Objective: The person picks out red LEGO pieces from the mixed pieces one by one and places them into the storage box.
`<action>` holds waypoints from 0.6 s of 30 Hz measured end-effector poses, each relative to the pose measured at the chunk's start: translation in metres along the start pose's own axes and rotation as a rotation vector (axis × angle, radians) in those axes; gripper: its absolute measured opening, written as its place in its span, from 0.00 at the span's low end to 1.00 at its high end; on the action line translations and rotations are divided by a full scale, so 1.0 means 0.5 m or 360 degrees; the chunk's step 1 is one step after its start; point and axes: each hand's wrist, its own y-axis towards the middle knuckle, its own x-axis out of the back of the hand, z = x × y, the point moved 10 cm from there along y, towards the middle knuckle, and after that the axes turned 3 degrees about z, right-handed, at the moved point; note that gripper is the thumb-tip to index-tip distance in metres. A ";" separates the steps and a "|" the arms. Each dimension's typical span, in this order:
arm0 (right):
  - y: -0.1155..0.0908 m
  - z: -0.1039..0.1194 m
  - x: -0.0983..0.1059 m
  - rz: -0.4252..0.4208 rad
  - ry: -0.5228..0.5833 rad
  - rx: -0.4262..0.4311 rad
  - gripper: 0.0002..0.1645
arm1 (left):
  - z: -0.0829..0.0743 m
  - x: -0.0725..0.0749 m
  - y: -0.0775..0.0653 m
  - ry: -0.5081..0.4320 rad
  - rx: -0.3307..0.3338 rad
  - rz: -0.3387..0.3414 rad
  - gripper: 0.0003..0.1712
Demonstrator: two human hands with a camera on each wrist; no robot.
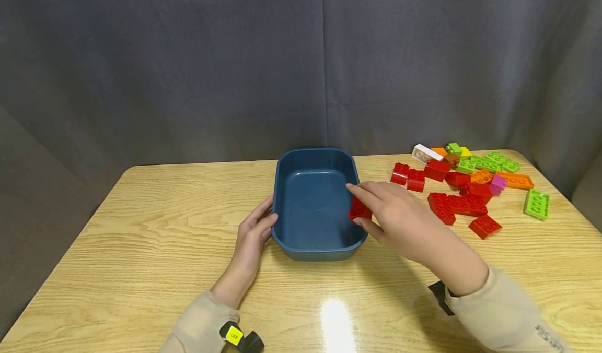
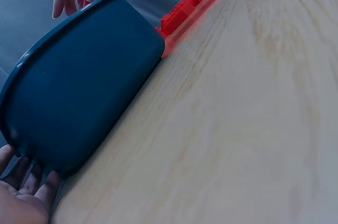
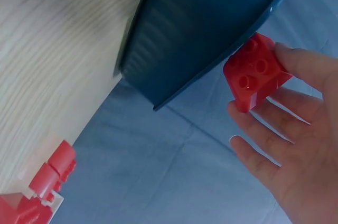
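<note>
A dark blue plastic bin (image 1: 316,251) stands on the wooden table; the inside floor that shows holds nothing. My left hand (image 1: 251,235) rests against the bin's left wall with its fingers fairly straight, and in the left wrist view those fingers (image 2: 31,195) touch the outer side. Over the bin's right rim, my right hand (image 1: 397,217) pinches a red toy brick (image 1: 359,210) between thumb and fingers. Seen from the right wrist, that red brick (image 3: 254,71) has studs and a sloped side, and it is close to the rim; whether it touches the rim I cannot tell.
Right of the bin lies a loose spread of toy bricks: several red bricks (image 1: 465,204), green plates (image 1: 537,204), an orange plate (image 1: 516,180), a white brick (image 1: 426,153) and a pink brick (image 1: 498,185). A grey curtain (image 1: 211,71) hangs behind the table's back edge.
</note>
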 end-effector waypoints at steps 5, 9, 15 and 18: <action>0.002 0.022 -0.010 0.0005 -0.0007 0.0068 0.36 | 0.001 0.001 0.000 -0.0004 0.0001 -0.0008 0.29; 0.003 0.037 -0.018 -0.0003 -0.0007 0.0121 0.36 | 0.001 0.001 0.000 -0.0013 0.0001 -0.0016 0.29; 0.002 0.054 -0.031 -0.0001 -0.0028 0.0180 0.33 | 0.003 0.002 0.001 -0.0016 0.0004 -0.0030 0.29; 0.002 0.059 -0.034 0.0005 -0.0033 0.0191 0.32 | 0.003 0.002 0.001 -0.0013 0.0007 -0.0030 0.29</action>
